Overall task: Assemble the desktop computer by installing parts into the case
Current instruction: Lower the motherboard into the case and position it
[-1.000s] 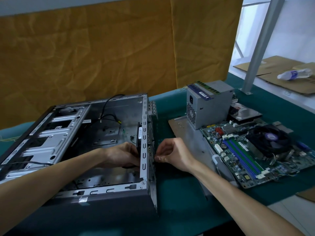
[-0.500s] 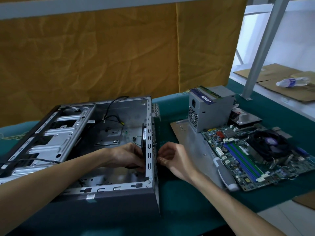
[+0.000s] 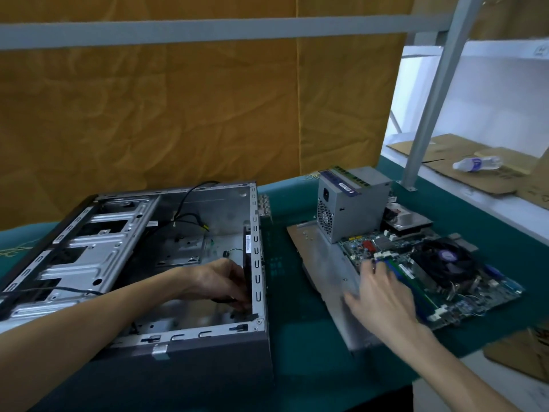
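Step in hand: fan fitting at the case's rear wall, by my read, with the motherboard not yet in.
Case: the open case (image 3: 133,263) lies on its side at 9 o'clock on the green worktop (image 3: 297,337), bare metal floor showing inside.
Left hand: the left hand (image 3: 219,282) is inside the case, fingers curled round the black fan (image 3: 247,248) that stands against the rear wall; it grips, no slack.
Right hand: the right hand (image 3: 383,295) is out at 3 o'clock, fingers spread and straight, holding nothing, over the near edge of the motherboard (image 3: 463,281). It's blurred, so whether it touches I cannot tell.
Parts waiting: the motherboard rests on a grey metal panel (image 3: 323,263); the power supply (image 3: 350,203) stands at its 12 o'clock end, and a hard drive (image 3: 407,218) sits just behind the power supply.
Screwdriver: I can't make one out; the right hand may cover it.
Next move calls for: likely a tool or screw fetched from beside the motherboard, while the left hand pins the fan square to its holes. Loosen that grip and the fan may slip off line.
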`<state>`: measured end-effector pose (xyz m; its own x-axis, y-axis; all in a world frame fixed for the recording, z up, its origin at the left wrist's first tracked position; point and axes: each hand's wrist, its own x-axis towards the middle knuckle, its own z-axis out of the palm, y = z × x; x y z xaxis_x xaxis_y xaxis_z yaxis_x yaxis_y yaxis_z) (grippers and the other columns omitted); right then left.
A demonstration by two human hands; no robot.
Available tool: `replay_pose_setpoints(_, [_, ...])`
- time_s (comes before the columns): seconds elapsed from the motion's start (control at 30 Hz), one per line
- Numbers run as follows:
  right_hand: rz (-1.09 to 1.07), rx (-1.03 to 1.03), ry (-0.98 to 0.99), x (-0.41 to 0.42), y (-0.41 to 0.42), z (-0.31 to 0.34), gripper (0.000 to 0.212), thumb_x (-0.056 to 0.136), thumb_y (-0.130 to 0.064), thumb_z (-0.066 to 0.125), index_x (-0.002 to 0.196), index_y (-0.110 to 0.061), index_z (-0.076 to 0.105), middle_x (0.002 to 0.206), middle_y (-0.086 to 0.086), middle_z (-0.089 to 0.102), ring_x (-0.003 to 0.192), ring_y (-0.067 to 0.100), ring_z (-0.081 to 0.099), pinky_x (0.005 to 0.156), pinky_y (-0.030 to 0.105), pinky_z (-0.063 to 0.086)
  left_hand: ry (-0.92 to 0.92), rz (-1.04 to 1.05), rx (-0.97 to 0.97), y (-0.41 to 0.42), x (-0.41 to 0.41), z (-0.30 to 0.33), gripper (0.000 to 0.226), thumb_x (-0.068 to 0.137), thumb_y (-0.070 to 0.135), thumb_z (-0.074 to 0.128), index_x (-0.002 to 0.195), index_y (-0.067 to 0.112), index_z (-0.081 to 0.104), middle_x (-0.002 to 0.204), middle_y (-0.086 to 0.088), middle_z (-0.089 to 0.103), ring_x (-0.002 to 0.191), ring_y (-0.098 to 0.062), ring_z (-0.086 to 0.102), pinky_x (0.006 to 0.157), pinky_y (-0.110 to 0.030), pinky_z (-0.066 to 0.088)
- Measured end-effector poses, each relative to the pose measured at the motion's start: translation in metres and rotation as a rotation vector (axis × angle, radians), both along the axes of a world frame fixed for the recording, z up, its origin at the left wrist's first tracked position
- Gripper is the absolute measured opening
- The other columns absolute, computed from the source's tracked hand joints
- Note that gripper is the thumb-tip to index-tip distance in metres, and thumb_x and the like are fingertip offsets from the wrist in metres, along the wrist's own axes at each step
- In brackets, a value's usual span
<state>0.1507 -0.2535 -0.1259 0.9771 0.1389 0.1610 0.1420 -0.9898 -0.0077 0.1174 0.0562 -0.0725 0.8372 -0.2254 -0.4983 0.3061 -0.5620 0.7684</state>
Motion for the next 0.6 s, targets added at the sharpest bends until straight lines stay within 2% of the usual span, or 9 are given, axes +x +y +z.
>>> replay_pose_setpoints(0.1, [-0.042, -0.068, 0.074, -0.002, 0.000, -0.003, 0.049, 0.101, -0.047, 0.052, 0.132, -0.010, 0.046, 0.129, 0.008, 0.056, 0.115, 0.025, 0.062, 0.078, 0.033, 0.054, 0.002, -0.004, 0.003, -0.003, -0.001, 0.003, 0.015, 0.087, -0.001, 0.075, 0.089, 0.014, 0.073, 0.085, 0.000, 0.077, 0.075, -0.007, 0.072, 0.067, -0.017, 0.055])
replay_pose_setpoints(0.17, [-0.042, -0.113, 0.082, -0.001, 0.003, -0.002, 0.035, 0.102, -0.024, 0.051, 0.133, -0.007, 0.047, 0.133, 0.011, 0.057, 0.113, 0.026, 0.065, 0.080, 0.034, 0.055, 0.006, 0.006, -0.002, -0.004, -0.002, 0.005, 0.015, 0.087, -0.002, 0.075, 0.093, 0.011, 0.071, 0.087, -0.002, 0.078, 0.077, -0.008, 0.073, 0.068, -0.017, 0.055])
replay_pose_setpoints(0.23, [-0.031, -0.120, 0.081, -0.004, 0.004, 0.000, 0.030, 0.103, -0.015, 0.047, 0.132, -0.009, 0.048, 0.134, 0.012, 0.057, 0.107, 0.026, 0.069, 0.074, 0.033, 0.052, 0.001, 0.009, -0.001, -0.005, -0.003, 0.005, 0.017, 0.086, -0.002, 0.075, 0.098, 0.009, 0.069, 0.095, -0.007, 0.079, 0.086, -0.012, 0.074, 0.074, -0.022, 0.059])
replay_pose_setpoints(0.3, [0.043, 0.019, 0.007, -0.004, 0.001, 0.002, 0.017, 0.107, -0.023, 0.042, 0.122, -0.019, 0.048, 0.124, 0.006, 0.056, 0.097, 0.024, 0.069, 0.065, 0.034, 0.043, 0.000, 0.003, -0.007, -0.004, -0.002, 0.005, 0.019, 0.086, -0.003, 0.075, 0.101, 0.008, 0.069, 0.103, -0.012, 0.077, 0.092, -0.017, 0.074, 0.080, -0.025, 0.059])
replay_pose_setpoints(0.33, [0.113, 0.180, -0.005, -0.002, -0.002, 0.004, 0.010, 0.108, -0.028, 0.041, 0.114, -0.027, 0.048, 0.117, 0.001, 0.056, 0.091, 0.020, 0.066, 0.063, 0.035, 0.039, 0.001, 0.002, -0.012, -0.004, -0.002, 0.005, 0.019, 0.086, -0.003, 0.075, 0.101, 0.008, 0.069, 0.104, -0.013, 0.077, 0.093, -0.017, 0.074, 0.080, -0.025, 0.059])
replay_pose_setpoints(0.37, [0.193, 0.379, 0.040, -0.001, -0.003, 0.007, 0.007, 0.107, -0.031, 0.042, 0.105, -0.035, 0.047, 0.109, -0.004, 0.057, 0.087, 0.013, 0.062, 0.063, 0.035, 0.039, 0.002, 0.004, -0.017, -0.004, -0.001, 0.006, 0.020, 0.086, -0.003, 0.075, 0.101, 0.008, 0.069, 0.104, -0.013, 0.077, 0.093, -0.018, 0.074, 0.081, -0.026, 0.059])
replay_pose_setpoints(0.43, [0.334, 0.669, 0.237, 0.004, -0.001, 0.011, 0.012, 0.104, -0.034, 0.050, 0.093, -0.039, 0.051, 0.091, -0.009, 0.062, 0.078, 0.008, 0.058, 0.069, 0.037, 0.046, 0.009, 0.003, -0.031, -0.003, -0.001, 0.005, 0.019, 0.086, -0.004, 0.075, 0.099, 0.010, 0.070, 0.104, -0.013, 0.077, 0.093, -0.018, 0.074, 0.082, -0.027, 0.060])
replay_pose_setpoints(0.53, [0.447, 0.611, 0.362, 0.008, 0.008, 0.007, 0.017, 0.095, -0.054, 0.058, 0.091, -0.038, 0.059, 0.081, -0.007, 0.065, 0.076, 0.015, 0.062, 0.072, 0.044, 0.052, 0.024, 0.010, -0.064, -0.003, -0.001, 0.003, 0.021, 0.087, -0.003, 0.075, 0.098, 0.015, 0.071, 0.101, -0.011, 0.077, 0.091, -0.017, 0.073, 0.077, -0.023, 0.057])
replay_pose_setpoints(0.6, [0.489, 0.536, 0.362, 0.010, 0.010, 0.000, 0.024, 0.089, -0.064, 0.057, 0.092, -0.041, 0.062, 0.085, -0.016, 0.065, 0.078, 0.005, 0.061, 0.073, 0.040, 0.052, 0.032, 0.002, -0.069, -0.002, -0.001, 0.002, 0.023, 0.087, -0.001, 0.075, 0.092, 0.021, 0.076, 0.103, -0.013, 0.077, 0.091, -0.019, 0.071, 0.079, -0.025, 0.056])
